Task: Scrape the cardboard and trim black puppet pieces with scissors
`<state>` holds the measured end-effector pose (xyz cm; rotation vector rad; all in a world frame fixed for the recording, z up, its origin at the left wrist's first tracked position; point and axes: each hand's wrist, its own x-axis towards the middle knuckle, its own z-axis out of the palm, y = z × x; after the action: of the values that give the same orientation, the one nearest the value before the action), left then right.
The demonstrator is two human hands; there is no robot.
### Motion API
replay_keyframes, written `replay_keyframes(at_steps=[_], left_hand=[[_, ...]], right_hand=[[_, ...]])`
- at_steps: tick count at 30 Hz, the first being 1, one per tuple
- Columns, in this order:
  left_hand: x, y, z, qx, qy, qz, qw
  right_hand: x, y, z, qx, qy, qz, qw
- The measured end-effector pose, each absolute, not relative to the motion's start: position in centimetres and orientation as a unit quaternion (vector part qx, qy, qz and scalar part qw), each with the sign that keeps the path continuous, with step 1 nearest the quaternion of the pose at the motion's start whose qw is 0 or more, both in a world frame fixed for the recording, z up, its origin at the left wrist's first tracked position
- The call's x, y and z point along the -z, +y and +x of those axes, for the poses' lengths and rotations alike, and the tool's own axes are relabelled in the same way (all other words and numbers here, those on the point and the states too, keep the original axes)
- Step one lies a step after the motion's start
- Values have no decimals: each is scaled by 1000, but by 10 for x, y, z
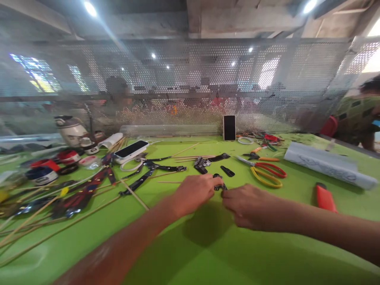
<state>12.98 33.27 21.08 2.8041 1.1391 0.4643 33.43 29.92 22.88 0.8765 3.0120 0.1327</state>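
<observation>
The left hand [194, 194] and right hand [252, 206] pinch a small black piece [216, 176] with curled fingers, apparently opposing each other to steady it near the scissors [246, 160]

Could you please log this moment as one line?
left hand, right hand: holding small dark piece; scissors: on green table; upright phone: at back

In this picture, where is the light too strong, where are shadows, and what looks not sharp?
Head view: the upper-left ceiling lamp glares and streaks; a soft shadow lies on the green table below the left hand and right hand; the perforated screen looks hazy.
</observation>
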Motion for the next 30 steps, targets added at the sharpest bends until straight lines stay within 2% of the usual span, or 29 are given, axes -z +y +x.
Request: replay_keyframes(at_steps=[3, 6, 8, 11, 24, 30], left_hand=[[-213, 331, 132, -178, 375, 908, 50], [-215, 324, 136, -211, 342, 912, 78], [-214, 317, 139, -235, 319, 913, 95], [-211, 308, 145, -271, 302, 909, 96], [-200, 296, 152, -317, 282, 903, 64], [-200, 296, 153, -307, 290, 905, 55]], right_hand=[[-233, 305, 339, 172, 897, 370, -173], [-226, 305, 341, 390, 742, 432, -333], [-220, 300, 340, 500, 646, 436, -377], [-215, 290, 337, 580, 578, 418, -394], [-206, 289, 342, 524, 642, 413, -379], [-205, 285, 339, 423, 720, 417, -358]])
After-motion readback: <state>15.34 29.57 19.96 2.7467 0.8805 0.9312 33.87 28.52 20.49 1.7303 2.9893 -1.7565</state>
